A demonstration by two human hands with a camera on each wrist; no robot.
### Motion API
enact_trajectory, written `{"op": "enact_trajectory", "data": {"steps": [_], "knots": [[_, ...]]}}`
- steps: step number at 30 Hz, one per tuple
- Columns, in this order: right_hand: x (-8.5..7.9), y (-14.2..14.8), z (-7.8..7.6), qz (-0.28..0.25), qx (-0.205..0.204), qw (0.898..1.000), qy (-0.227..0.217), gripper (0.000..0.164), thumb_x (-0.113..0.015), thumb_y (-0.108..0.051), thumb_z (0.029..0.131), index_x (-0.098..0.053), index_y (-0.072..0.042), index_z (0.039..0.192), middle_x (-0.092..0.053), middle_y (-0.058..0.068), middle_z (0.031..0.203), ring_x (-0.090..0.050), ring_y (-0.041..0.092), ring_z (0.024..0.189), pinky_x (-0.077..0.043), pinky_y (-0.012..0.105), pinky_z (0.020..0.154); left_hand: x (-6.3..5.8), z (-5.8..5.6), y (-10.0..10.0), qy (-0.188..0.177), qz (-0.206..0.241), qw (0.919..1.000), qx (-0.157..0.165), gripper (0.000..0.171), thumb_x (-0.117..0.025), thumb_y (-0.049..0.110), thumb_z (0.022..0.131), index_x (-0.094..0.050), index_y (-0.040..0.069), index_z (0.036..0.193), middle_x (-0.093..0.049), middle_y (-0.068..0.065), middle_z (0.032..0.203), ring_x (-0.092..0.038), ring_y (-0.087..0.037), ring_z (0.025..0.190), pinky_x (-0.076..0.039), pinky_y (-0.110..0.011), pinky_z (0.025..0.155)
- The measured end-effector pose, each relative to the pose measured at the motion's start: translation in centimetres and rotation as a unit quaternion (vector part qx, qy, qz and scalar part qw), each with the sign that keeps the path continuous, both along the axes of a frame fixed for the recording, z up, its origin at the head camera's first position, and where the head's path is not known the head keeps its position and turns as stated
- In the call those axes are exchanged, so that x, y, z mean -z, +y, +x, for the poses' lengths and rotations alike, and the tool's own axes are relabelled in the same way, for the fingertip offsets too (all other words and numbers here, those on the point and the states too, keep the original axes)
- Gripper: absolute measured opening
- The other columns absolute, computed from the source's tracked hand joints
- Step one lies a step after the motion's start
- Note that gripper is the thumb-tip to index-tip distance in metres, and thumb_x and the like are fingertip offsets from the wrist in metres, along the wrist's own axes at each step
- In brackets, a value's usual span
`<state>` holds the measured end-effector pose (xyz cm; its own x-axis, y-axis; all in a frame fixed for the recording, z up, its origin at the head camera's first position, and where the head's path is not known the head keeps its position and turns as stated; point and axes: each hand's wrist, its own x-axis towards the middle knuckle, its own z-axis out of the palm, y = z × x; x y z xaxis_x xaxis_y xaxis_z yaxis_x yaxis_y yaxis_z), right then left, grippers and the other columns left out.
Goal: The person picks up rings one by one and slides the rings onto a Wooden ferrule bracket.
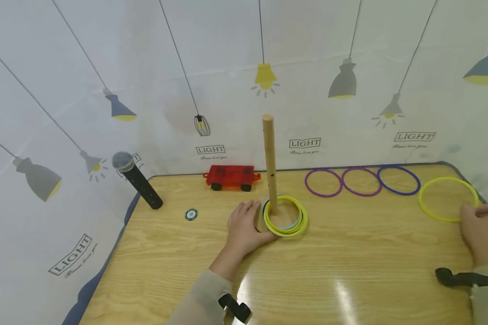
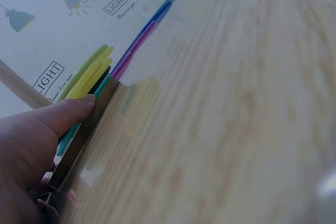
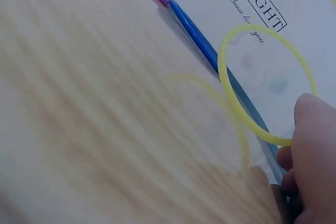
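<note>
A wooden peg (image 1: 270,167) stands upright on a low base (image 2: 86,142), with several yellow, greenish and blue rings (image 1: 305,222) stacked around its foot. My left hand (image 1: 244,231) grips the base's left side, its thumb along the near edge by the rings; part of its fingers is hidden in the left wrist view. Off to the right, my right hand (image 1: 485,232) pinches a yellow ring (image 1: 449,178) by its near right rim. The right wrist view shows that ring tilted up above the table, apart from its reflection.
Two purple rings (image 1: 323,196) and a blue ring (image 1: 398,166) lie along the table's back edge. A red toy wagon (image 1: 229,177) stands behind the peg's left side. Further left are a round chip (image 1: 191,214) and a black microphone (image 1: 141,184). A lamp-printed sheet (image 1: 227,90) rises behind.
</note>
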<state>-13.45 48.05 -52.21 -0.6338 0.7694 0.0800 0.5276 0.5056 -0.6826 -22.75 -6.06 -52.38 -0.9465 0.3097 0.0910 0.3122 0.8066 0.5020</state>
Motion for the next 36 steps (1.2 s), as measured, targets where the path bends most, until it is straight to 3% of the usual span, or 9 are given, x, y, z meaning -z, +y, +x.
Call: {"op": "enact_trajectory", "data": {"steps": [7,14,19,21,24,28,30,33,36], "knots": [[0.2,-0.6,0.2,-0.003,-0.037,0.999,0.004,0.034,-0.043,-0.025,0.097,-0.052,0.005,0.110,-0.054,0.015,0.080,-0.048,0.026,0.063,-0.036,0.032,0.051,-0.1,0.0,-0.3,0.001,0.000,1.0000,0.002,0.112,-0.091,0.064,0.073,-0.047,0.014,0.163,-0.044,-0.011,0.165,-0.030,-0.039,0.157,-0.021,-0.062,0.125],[0.5,-0.6,-0.3,0.002,-0.035,0.999,0.017,0.051,-0.041,-0.027,0.098,-0.051,0.006,0.135,-0.062,0.023,0.099,-0.051,0.023,0.065,-0.037,0.030,0.050,-0.3,-0.1,-0.4,-0.001,-0.002,1.0000,-0.001,0.110,-0.092,0.061,0.074,-0.048,0.014,0.162,-0.044,-0.011,0.165,-0.030,-0.039,0.157,-0.022,-0.061,0.125],[0.4,-0.4,-0.5,-0.015,-0.036,0.999,0.024,0.066,-0.033,-0.024,0.100,-0.038,0.001,0.161,-0.065,0.015,0.072,-0.047,0.012,0.044,-0.039,0.031,0.038,-0.3,-0.1,-0.4,-0.003,-0.002,1.0000,0.000,0.110,-0.093,0.060,0.074,-0.047,0.014,0.162,-0.044,-0.011,0.165,-0.030,-0.039,0.157,-0.021,-0.061,0.125],[0.3,-0.4,-0.7,-0.012,-0.030,0.999,0.025,0.067,-0.030,-0.024,0.101,-0.037,-0.004,0.164,-0.056,0.007,0.059,-0.043,0.016,0.040,-0.037,0.033,0.037,-0.3,-0.2,-0.3,0.000,0.001,1.0000,0.000,0.109,-0.093,0.060,0.074,-0.048,0.014,0.162,-0.045,-0.011,0.165,-0.030,-0.039,0.157,-0.021,-0.062,0.125],[0.3,-0.4,-0.8,-0.004,-0.026,0.999,0.023,0.068,-0.026,-0.023,0.101,-0.036,-0.010,0.167,-0.049,0.010,0.055,-0.038,0.026,0.041,-0.032,0.035,0.037,-0.2,-0.2,-0.3,0.004,0.003,1.0000,0.002,0.109,-0.092,0.060,0.074,-0.048,0.015,0.162,-0.045,-0.011,0.165,-0.030,-0.039,0.157,-0.021,-0.062,0.125],[0.3,-0.4,-0.7,-0.004,-0.027,0.999,0.018,0.068,-0.024,-0.021,0.102,-0.034,-0.014,0.169,-0.069,0.032,0.100,-0.048,0.033,0.061,-0.033,0.033,0.048,0.0,-0.2,-0.2,0.006,0.005,1.0000,0.003,0.109,-0.092,0.061,0.074,-0.048,0.014,0.162,-0.045,-0.011,0.165,-0.031,-0.040,0.156,-0.022,-0.062,0.124],[0.3,-0.6,-0.5,-0.019,-0.024,0.999,0.018,0.068,-0.023,-0.022,0.103,-0.033,-0.017,0.170,-0.070,0.032,0.101,-0.049,0.034,0.059,-0.034,0.034,0.046,0.1,-0.2,-0.2,0.004,0.007,1.0000,0.003,0.109,-0.092,0.061,0.074,-0.048,0.014,0.162,-0.045,-0.011,0.165,-0.030,-0.040,0.156,-0.021,-0.062,0.124],[0.1,-1.1,-0.3,-0.050,-0.012,0.999,0.018,0.067,-0.024,-0.027,0.104,-0.031,-0.025,0.171,-0.061,0.020,0.068,-0.038,0.029,0.044,-0.033,0.037,0.038,0.3,-0.2,-0.1,0.004,0.011,0.9999,0.002,0.109,-0.091,0.062,0.073,-0.048,0.015,0.162,-0.045,-0.011,0.165,-0.030,-0.040,0.156,-0.022,-0.063,0.124],[-0.2,-1.5,0.0,-0.074,-0.013,0.997,0.020,0.065,-0.027,-0.032,0.106,-0.030,-0.026,0.171,-0.049,0.005,0.052,-0.037,0.027,0.040,-0.034,0.037,0.036,0.3,-0.2,-0.1,0.005,0.013,0.9999,0.002,0.109,-0.091,0.064,0.073,-0.049,0.015,0.162,-0.045,-0.011,0.164,-0.030,-0.039,0.156,-0.021,-0.063,0.124]]}}
